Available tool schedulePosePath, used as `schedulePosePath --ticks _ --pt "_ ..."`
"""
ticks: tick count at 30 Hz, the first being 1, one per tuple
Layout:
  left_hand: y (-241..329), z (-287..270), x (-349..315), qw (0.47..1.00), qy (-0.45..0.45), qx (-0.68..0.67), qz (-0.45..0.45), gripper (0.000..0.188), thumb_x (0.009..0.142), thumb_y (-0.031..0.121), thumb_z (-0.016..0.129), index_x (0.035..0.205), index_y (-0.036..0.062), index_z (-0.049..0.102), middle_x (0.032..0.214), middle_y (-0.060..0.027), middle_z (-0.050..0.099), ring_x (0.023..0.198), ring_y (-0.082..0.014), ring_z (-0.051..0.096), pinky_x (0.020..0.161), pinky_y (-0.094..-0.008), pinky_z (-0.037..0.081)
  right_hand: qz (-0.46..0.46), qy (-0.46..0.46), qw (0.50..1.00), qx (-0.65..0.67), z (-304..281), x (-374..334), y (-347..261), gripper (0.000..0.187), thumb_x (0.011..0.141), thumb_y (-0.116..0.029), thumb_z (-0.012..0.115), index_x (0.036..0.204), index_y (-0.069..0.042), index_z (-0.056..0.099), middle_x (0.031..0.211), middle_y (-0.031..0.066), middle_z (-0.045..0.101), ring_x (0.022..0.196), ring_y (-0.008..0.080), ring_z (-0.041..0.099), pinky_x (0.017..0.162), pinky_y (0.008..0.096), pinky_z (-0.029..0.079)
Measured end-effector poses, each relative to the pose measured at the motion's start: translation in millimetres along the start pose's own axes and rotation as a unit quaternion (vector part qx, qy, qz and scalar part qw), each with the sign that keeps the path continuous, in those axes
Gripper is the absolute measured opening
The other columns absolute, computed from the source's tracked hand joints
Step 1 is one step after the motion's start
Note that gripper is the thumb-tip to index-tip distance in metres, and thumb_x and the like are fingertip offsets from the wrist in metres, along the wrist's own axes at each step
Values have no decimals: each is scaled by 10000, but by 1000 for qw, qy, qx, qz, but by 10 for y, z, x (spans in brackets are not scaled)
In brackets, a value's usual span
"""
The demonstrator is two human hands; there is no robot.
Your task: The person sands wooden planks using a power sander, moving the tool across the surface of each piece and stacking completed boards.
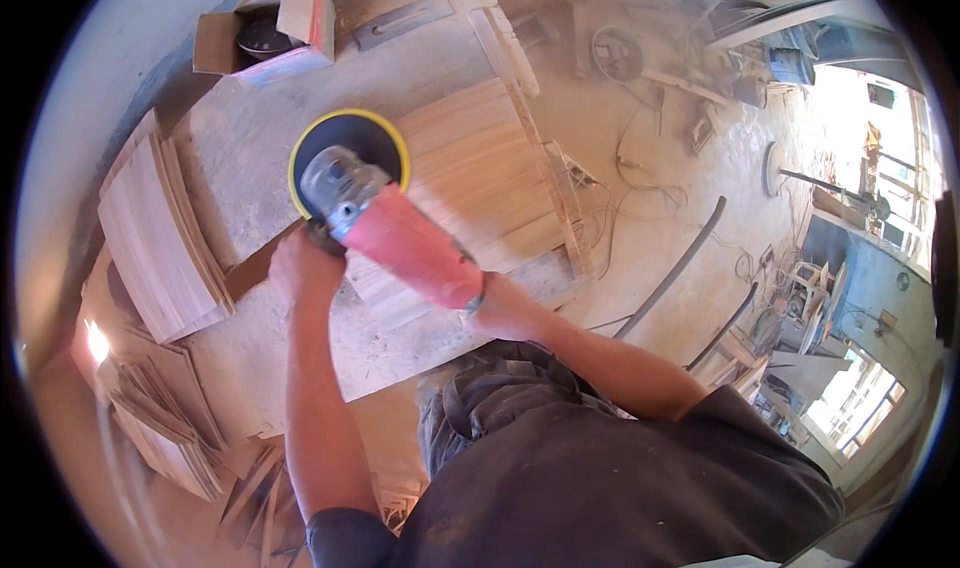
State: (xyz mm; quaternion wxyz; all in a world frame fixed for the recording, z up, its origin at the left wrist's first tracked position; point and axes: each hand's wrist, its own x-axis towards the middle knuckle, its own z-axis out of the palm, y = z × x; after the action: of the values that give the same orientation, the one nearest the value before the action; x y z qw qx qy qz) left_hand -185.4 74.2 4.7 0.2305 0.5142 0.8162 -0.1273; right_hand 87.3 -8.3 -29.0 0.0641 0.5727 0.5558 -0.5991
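Note:
A disc sander (415,248) with a red body, a grey metal head and a round dark pad edged in yellow is held in both hands. My left hand (303,266) is closed round its dark side handle beside the head. At the rear end of the red body, my right hand (508,308) is wrapped round the grip, its fingers partly hidden. The pad overlaps the left edge of a pale wooden panel (480,158); whether it touches the wood I cannot tell. Beneath the panel is a dusty grey worktable (235,133).
Stacked thin boards (160,238) lie on the left, with more boards (165,423) lower down. An opened cardboard box (312,18) holding a dark round object stands at the far left. Cables (625,158) and a long dark strip (680,263) lie across the floor to the right.

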Motion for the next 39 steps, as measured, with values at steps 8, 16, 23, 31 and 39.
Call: schedulePosePath --ticks 8,16,23,31,39 --pt "1735 -77 127 971 -98 -17 217 241 894 213 602 1034 112 771 1070 -147 749 1031 -328 720 849 -452 577 168 72 967 177 -856 -586 725 178 745 -137 767 726 -55 610 632 21 604 579 120 620 553 318 499" --pt "1898 16 22 967 -96 -62 227 216 854 183 639 1008 112 773 1051 -164 749 1013 -337 721 850 -439 579 113 91 956 254 -920 -731 883 147 751 -107 741 723 -65 603 607 13 599 548 109 598 514 302 463" --pt "646 44 -226 995 -33 -30 84 204 873 216 611 957 136 778 982 -148 754 966 -334 733 825 -436 583 121 -17 988 93 -408 -463 388 160 740 -121 751 749 -21 626 612 29 597 533 126 589 507 314 473" --pt "-188 443 -754 997 -8 -70 -24 214 867 223 626 996 114 757 948 -163 745 934 -371 725 799 -476 580 109 -80 991 21 8 -512 219 168 753 -126 728 786 -2 620 632 41 598 531 131 570 508 325 468" --pt "438 886 -1489 980 -74 -172 65 175 853 154 598 921 102 751 933 -161 752 914 -352 738 784 -458 583 146 -44 988 24 -297 -1256 1001 249 724 -136 756 876 22 640 713 32 632 608 151 595 582 307 486"
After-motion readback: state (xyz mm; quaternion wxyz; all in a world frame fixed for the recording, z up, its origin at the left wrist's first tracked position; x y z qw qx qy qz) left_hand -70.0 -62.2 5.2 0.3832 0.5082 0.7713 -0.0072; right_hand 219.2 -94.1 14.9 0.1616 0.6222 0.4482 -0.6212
